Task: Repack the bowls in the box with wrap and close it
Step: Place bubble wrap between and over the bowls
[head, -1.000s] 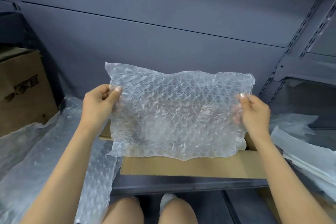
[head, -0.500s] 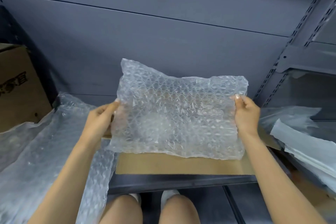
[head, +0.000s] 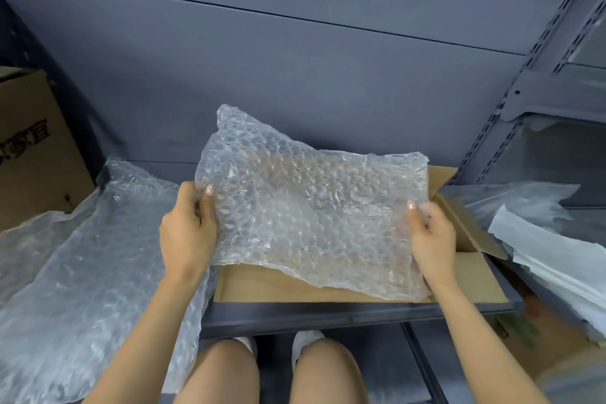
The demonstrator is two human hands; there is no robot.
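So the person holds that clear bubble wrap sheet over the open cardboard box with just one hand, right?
Not quite: the head view shows both hands holding it. The left hand pinches one edge of the clear bubble wrap sheet and the right hand the other, over the open cardboard box.

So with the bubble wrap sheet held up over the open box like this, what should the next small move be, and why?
Probably lower the bubble wrap sheet flat into the open box. The left hand and right hand pinch its side edges, spread above the opening, and the flaps are still folded out. The bowls are not visible.
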